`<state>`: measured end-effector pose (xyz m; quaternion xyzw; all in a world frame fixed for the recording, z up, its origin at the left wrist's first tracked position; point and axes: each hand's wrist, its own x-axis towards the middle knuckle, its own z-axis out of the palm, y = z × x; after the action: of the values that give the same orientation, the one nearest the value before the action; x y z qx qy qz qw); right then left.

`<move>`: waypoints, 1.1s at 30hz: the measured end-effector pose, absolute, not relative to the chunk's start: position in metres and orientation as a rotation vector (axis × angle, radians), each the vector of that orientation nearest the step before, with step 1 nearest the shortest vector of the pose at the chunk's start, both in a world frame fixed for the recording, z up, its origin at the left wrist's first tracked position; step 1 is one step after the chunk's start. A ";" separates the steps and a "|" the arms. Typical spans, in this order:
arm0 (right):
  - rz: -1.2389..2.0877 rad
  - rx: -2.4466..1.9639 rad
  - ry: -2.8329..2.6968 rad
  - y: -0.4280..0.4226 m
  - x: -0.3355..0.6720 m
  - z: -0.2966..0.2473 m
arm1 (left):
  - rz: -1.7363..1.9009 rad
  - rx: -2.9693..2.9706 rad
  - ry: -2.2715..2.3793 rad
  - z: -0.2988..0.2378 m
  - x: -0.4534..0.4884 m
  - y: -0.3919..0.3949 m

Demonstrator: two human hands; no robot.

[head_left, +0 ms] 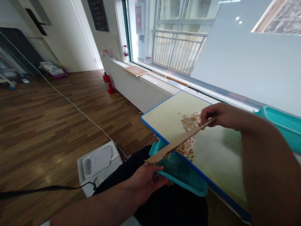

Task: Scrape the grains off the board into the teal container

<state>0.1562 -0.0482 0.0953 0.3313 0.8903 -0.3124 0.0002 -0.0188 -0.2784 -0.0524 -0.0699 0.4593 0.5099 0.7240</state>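
Note:
My right hand (215, 114) is closed on the far end of a long cardboard strip (181, 141), which slants over the table toward me. Beside and behind the strip lies a scattered pile of orange-yellow and whitish kernels or grains (188, 121), reaching the table's near edge. Below that edge a teal plastic tray (188, 180) is held over my lap. My left hand (150, 179) grips the tray's near rim, thumb above and fingers beneath. The strip's near end hangs just over this hand; whether they touch I cannot tell.
The pale yellow table (162, 114) has a blue edge. A second teal tray (282, 122) stands at the right by the window. A white box (101, 163) is on the floor to my left, near a cable (77, 108). A red fire extinguisher (108, 84) stands by the radiator (152, 94).

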 end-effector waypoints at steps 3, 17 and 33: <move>-0.942 1.021 2.798 -0.051 0.156 0.098 | 1.126 -0.165 0.985 -0.050 -0.017 -0.278; -0.905 0.978 2.729 -0.051 0.163 0.101 | 1.108 -0.253 1.128 -0.053 0.004 -0.284; -1.069 1.331 2.907 -0.035 0.177 0.097 | 1.059 -0.170 1.087 -0.058 -0.004 -0.284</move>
<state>0.1769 -0.0348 0.0974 0.3924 0.8566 -0.3149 -0.1145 -0.0044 -0.2836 -0.0584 -0.0768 0.4922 0.4793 0.7226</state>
